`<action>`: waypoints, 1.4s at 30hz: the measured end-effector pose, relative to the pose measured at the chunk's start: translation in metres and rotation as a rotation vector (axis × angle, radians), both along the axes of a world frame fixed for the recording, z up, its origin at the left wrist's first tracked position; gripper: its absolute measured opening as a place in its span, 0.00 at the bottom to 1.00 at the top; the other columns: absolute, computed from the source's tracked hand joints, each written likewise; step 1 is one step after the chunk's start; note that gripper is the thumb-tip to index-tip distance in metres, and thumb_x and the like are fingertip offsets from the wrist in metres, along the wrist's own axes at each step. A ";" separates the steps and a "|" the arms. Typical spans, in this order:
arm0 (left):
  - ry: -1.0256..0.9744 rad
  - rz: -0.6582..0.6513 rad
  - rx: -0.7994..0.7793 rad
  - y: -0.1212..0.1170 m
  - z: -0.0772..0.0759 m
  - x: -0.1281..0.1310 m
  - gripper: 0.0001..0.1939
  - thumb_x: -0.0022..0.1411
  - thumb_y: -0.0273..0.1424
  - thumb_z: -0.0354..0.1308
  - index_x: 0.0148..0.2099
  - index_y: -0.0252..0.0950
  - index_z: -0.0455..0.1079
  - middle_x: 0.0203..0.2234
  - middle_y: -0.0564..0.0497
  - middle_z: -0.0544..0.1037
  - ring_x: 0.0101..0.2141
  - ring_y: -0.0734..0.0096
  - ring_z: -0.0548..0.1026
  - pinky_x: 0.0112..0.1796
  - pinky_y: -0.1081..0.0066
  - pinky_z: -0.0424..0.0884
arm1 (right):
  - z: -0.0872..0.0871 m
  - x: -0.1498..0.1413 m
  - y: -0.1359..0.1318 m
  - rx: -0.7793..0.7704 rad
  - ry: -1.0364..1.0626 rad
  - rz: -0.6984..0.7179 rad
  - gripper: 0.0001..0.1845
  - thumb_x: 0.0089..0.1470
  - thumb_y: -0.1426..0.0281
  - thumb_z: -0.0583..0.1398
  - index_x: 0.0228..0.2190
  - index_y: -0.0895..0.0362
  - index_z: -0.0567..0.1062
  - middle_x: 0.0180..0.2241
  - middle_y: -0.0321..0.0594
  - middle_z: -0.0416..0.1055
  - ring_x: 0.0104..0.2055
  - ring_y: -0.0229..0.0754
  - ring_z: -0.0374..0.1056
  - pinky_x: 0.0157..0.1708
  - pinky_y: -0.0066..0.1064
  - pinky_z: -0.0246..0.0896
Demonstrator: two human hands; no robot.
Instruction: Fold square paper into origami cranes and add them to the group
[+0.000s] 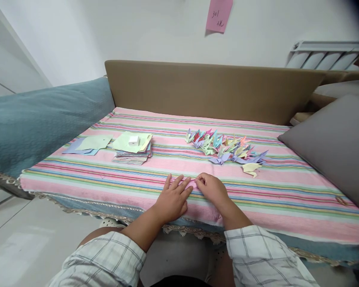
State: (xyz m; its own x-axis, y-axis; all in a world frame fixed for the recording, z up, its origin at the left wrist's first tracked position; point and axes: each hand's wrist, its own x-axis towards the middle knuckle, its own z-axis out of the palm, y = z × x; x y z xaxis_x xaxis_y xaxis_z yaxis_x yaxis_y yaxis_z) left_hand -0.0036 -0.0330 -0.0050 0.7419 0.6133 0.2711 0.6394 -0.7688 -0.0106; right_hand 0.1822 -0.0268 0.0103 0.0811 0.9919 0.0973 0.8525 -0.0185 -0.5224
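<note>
A small pink sheet of origami paper (pixel 192 183) lies on the striped cloth near the sofa's front edge, mostly hidden under my hands. My left hand (pixel 174 197) rests flat on it with the fingers spread. At the paper's right end, my right hand (pixel 211 188) pinches its edge between thumb and forefinger. Several folded paper cranes (pixel 223 147) in many colours sit in a cluster beyond my right hand. Closest to that hand is a pale yellow crane (pixel 250 169).
A stack of coloured paper (pixel 131 155) with a small white block (pixel 134 140) on top stands at the left. Loose sheets (pixel 92 142) lie beside it. A grey cushion (pixel 332 143) leans at the right, near a small brown object (pixel 341 200) on the striped cloth (pixel 86 179).
</note>
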 end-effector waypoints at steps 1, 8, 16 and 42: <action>0.002 -0.002 -0.002 0.000 0.001 0.000 0.27 0.57 0.34 0.53 0.59 0.41 0.60 0.61 0.46 0.58 0.60 0.51 0.53 0.58 0.43 0.38 | 0.001 0.002 0.001 -0.021 0.012 0.011 0.10 0.53 0.65 0.54 0.27 0.53 0.73 0.26 0.34 0.72 0.26 0.36 0.63 0.23 0.26 0.46; 0.007 -0.028 -0.013 0.002 0.006 0.000 0.27 0.56 0.33 0.53 0.59 0.41 0.61 0.60 0.45 0.60 0.59 0.50 0.55 0.58 0.41 0.38 | 0.001 0.008 0.007 -0.027 -0.029 0.057 0.07 0.49 0.69 0.56 0.28 0.53 0.76 0.29 0.35 0.74 0.28 0.37 0.65 0.24 0.26 0.47; -0.013 -0.043 -0.033 0.003 0.008 0.000 0.26 0.56 0.33 0.53 0.59 0.43 0.60 0.59 0.47 0.62 0.58 0.51 0.57 0.57 0.38 0.33 | -0.001 0.008 0.006 0.011 -0.105 0.103 0.07 0.51 0.71 0.56 0.27 0.53 0.74 0.30 0.36 0.72 0.31 0.38 0.65 0.27 0.27 0.50; 0.062 -0.076 -0.180 0.016 -0.001 -0.015 0.25 0.62 0.35 0.48 0.62 0.47 0.54 0.62 0.51 0.55 0.61 0.54 0.52 0.56 0.43 0.44 | -0.010 0.029 0.001 -0.003 0.189 0.296 0.13 0.49 0.74 0.53 0.35 0.56 0.76 0.38 0.41 0.73 0.40 0.41 0.68 0.42 0.31 0.59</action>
State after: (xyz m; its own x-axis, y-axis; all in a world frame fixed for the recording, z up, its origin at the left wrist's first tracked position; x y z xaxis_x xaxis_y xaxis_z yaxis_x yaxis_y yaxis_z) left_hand -0.0183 -0.0173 -0.0065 0.7997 0.5893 0.1144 0.5820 -0.8078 0.0933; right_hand 0.2110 -0.0254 0.0003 -0.1934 0.9755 0.1051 0.7093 0.2130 -0.6719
